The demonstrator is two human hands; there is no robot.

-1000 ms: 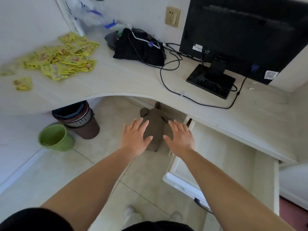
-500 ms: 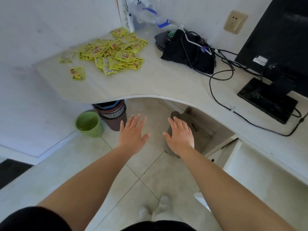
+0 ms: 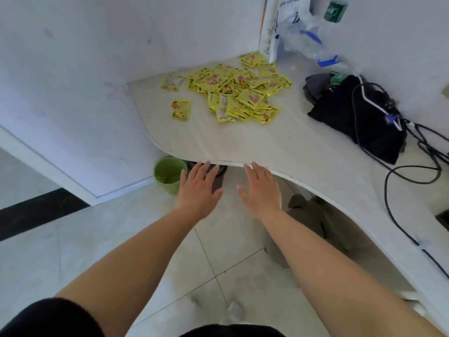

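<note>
My left hand (image 3: 198,188) and my right hand (image 3: 261,188) are stretched out side by side, palms down, fingers straight, holding nothing. Their fingertips reach the curved front edge of a pale desk (image 3: 279,152). A heap of several yellow sachets (image 3: 239,93) lies at the desk's far corner, well beyond both hands. One single yellow sachet (image 3: 180,109) lies apart to the left of the heap.
A black bag (image 3: 357,120) with tangled black cables (image 3: 413,166) sits on the desk at right. Clear plastic bags (image 3: 301,37) stand in the corner. Under the desk are a green basket (image 3: 168,175), a dark bin (image 3: 218,177) and a brown bundle (image 3: 306,215). White walls close the left side.
The view has swung left, away from the monitor, toward the sachet corner. Both open hands have come forward to the desk edge.
</note>
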